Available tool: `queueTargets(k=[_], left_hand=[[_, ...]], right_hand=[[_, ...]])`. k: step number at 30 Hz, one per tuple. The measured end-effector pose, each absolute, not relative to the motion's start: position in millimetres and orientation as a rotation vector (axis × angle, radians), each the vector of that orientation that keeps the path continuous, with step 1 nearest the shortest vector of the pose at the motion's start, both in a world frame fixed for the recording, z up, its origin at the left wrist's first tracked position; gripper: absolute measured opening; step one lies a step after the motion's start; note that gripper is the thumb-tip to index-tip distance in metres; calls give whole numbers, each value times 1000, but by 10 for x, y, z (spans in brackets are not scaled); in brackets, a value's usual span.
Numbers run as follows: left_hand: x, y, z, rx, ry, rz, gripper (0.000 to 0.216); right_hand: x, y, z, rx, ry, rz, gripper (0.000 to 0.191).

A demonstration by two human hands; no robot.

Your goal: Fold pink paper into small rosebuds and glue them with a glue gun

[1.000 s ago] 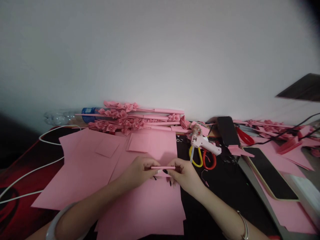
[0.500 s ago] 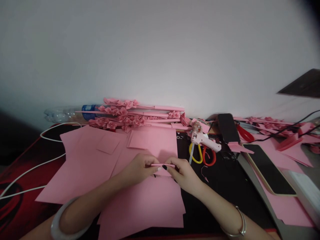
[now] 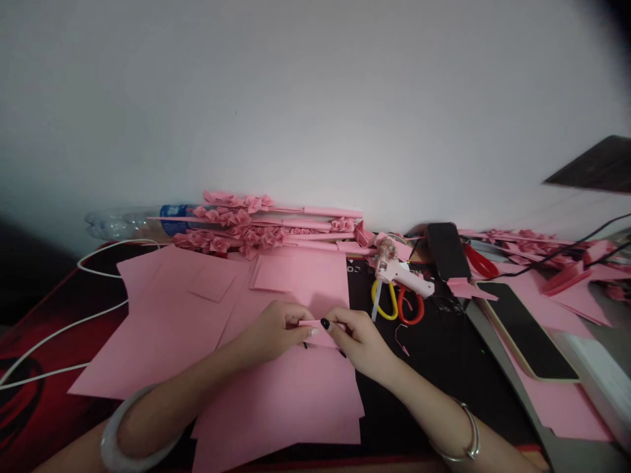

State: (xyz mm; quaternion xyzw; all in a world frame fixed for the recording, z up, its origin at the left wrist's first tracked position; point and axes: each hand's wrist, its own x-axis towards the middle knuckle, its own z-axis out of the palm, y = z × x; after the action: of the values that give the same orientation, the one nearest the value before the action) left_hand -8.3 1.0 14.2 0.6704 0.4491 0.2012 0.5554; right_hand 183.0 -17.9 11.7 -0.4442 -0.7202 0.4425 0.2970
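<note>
Between both hands is a small folded piece of pink paper [image 3: 323,337], held just above larger pink sheets [image 3: 286,394]. My left hand [image 3: 276,332] pinches its left end with thumb and fingers. At the right end my right hand [image 3: 357,338] grips it, the dark-nailed thumb pressing near the top edge. The fingers behind the paper are mostly hidden. Beyond the hands lies a small stack of pink paper squares [image 3: 273,272], and one more pink square [image 3: 213,282] rests on the sheets to the left.
Pink paper flowers [image 3: 236,226] lie along the wall beside a plastic bottle [image 3: 128,223]. To the right are a glue gun [image 3: 394,268], scissors with yellow and red handles [image 3: 411,307], a phone [image 3: 527,332] and another dark phone [image 3: 447,251]. White cables [image 3: 54,322] cross the left side.
My right thumb has tilted up slightly along the paper's top edge, and more of the paper's front face shows. My left hand keeps its hold almost unmoved.
</note>
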Motion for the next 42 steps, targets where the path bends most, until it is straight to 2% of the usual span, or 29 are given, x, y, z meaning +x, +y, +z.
queueTargets(k=[10,17,23,31,42], left_hand=[[-143,70,128,1464,1139,526,16],[-140,99,150,1381,1145,592,18],[-120,63,160,1539,1099,543,20],[-104,13,135,1820,1093,559,26],[-138,37,155,1720,1183,664,27]], right_hand=[[1890,-148,37,-1260,-1517,1351,24],[1922,-104,73,-1219,-1289,1258,25],[1866,-158,52,-1211,-1479,1447,22],[1846,-214,8,-1224,-1644,1326,22],[1889,-169,76,-1256,-1567,1291,28]])
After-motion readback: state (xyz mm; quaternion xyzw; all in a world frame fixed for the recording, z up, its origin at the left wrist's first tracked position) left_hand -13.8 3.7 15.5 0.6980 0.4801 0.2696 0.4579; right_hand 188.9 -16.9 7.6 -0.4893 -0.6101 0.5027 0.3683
